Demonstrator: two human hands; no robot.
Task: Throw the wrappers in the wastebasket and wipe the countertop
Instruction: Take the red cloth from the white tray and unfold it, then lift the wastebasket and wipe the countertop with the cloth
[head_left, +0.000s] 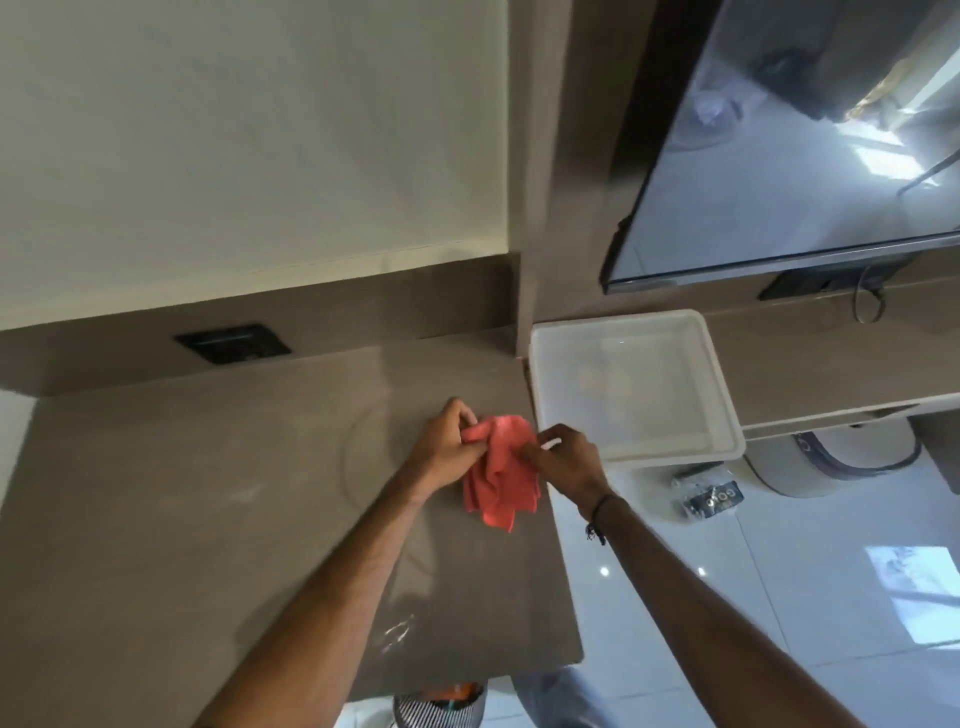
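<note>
A pink-red cloth (501, 475) hangs bunched over the right part of the grey-brown countertop (208, 493). My left hand (447, 447) pinches its upper left corner. My right hand (566, 462) grips its right edge, a dark band on the wrist. Both hands hold the cloth just above the counter surface. A striped wastebasket (439, 706) with something orange inside peeks out below the counter's front edge. A dark crumpled wrapper (709, 496) lies on the white floor to the right.
A white plastic tray (634, 384) sits on a lower shelf right of the counter. A wall-mounted TV (810, 140) hangs above it. A black socket plate (231, 343) is set in the backsplash. A round white appliance (831, 457) stands on the glossy tiled floor.
</note>
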